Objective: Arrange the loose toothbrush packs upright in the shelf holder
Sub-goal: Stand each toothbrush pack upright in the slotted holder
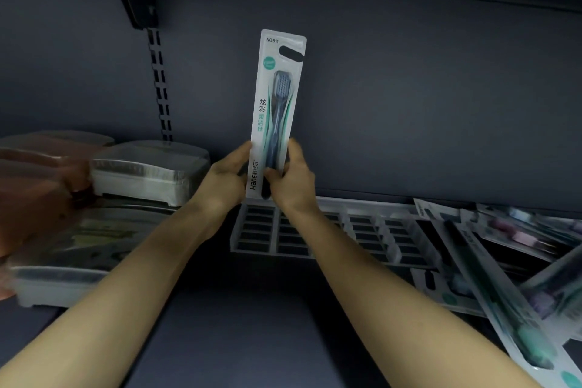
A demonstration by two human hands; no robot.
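Observation:
A white and green toothbrush pack [277,98] with a dark blue brush stands upright in front of the dark back panel. My left hand [225,178] grips its lower left edge and my right hand [291,178] grips its lower right edge. The pack's bottom end hovers just above the back left corner of the clear slotted holder [362,235], which lies on the shelf with several slots showing. Loose toothbrush packs [510,277] lie in a heap at the right, one long green one [532,346] nearest to me.
Grey lidded plastic boxes [148,173] and brownish ones [34,186] are stacked at the left. A shelf bracket and slotted upright [160,85] run down the back panel. The upper shelf hangs overhead. Bare dark shelf floor [239,324] lies between my forearms.

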